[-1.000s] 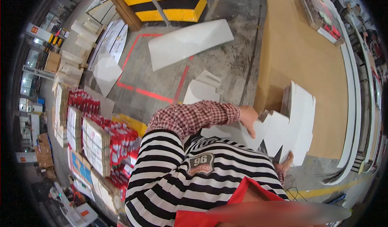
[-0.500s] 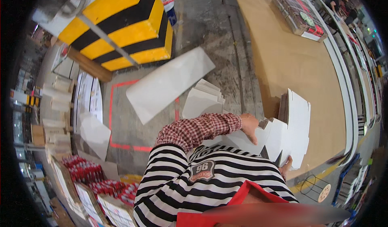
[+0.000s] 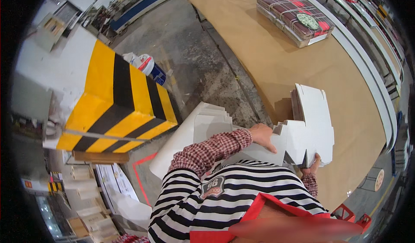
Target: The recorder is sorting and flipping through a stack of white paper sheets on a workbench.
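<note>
A stack of white die-cut cardboard blanks (image 3: 311,132) lies across the front of my body, partly over the brown-covered table. My left hand (image 3: 263,137) is closed on its far edge, thumb over the white face and the other fingers mostly hidden. My right hand (image 3: 312,164) grips the near right edge, thumb against the cardboard and fingers mostly beneath it. Notched flaps and dark gaps show between the hands. The stack's stepped left end (image 3: 212,118) reaches out past my left forearm.
A strapped bundle of dark plaid-printed cardboard (image 3: 296,18) sits on the table (image 3: 242,39). Left stand a yellow-and-black striped block (image 3: 116,100) and a white-and-blue bucket (image 3: 155,72). A large white sheet (image 3: 170,150) lies beyond my left arm; a round-topped stool (image 3: 377,180) stands at right.
My view has swung, so the striped block looks larger and nearer, and the table bundle sits further left. Both hands keep their hold on the blanks, with more of my right hand showing.
</note>
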The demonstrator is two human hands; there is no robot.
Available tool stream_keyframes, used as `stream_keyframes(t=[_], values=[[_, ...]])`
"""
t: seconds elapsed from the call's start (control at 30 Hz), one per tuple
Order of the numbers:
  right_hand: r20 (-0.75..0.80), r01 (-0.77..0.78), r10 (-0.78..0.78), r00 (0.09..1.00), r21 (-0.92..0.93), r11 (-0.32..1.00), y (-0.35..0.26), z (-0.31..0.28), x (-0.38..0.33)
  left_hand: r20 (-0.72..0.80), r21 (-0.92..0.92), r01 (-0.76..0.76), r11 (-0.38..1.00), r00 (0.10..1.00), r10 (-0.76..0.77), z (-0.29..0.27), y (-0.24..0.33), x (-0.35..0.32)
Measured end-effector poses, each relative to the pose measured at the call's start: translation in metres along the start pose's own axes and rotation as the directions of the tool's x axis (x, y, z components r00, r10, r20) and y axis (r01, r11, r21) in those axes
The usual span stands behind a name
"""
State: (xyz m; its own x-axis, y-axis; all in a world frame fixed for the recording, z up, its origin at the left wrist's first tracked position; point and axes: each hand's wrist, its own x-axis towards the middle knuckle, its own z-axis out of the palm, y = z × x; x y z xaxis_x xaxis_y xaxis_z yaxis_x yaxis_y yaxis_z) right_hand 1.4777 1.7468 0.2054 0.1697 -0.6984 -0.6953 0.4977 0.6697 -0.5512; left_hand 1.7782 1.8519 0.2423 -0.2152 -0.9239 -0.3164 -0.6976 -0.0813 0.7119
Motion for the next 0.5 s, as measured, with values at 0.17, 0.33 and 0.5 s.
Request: stream_keyframes(t=[0.17, 0.33, 0.5], values=[[-0.049, 0.084, -0.082, 0.995, 0.034, 0.996, 0.031, 0.035, 0.041, 0.096, 0.069, -0.076, 0.995, 0.993, 0.069, -0.087, -0.050, 0.029], [-0.183, 0.056, -0.033, 0.983, 0.121, 0.991, 0.037, 0.072, 0.061, 0.187, 0.105, -0.123, 0.987, 0.977, 0.102, -0.132, -0.076, 0.074], [-0.236, -0.035, 0.063, 0.970, 0.124, 0.992, 0.047, 0.115, 0.077, 0.295, 0.154, -0.139, 0.978, 0.952, 0.088, -0.184, -0.096, 0.119]])
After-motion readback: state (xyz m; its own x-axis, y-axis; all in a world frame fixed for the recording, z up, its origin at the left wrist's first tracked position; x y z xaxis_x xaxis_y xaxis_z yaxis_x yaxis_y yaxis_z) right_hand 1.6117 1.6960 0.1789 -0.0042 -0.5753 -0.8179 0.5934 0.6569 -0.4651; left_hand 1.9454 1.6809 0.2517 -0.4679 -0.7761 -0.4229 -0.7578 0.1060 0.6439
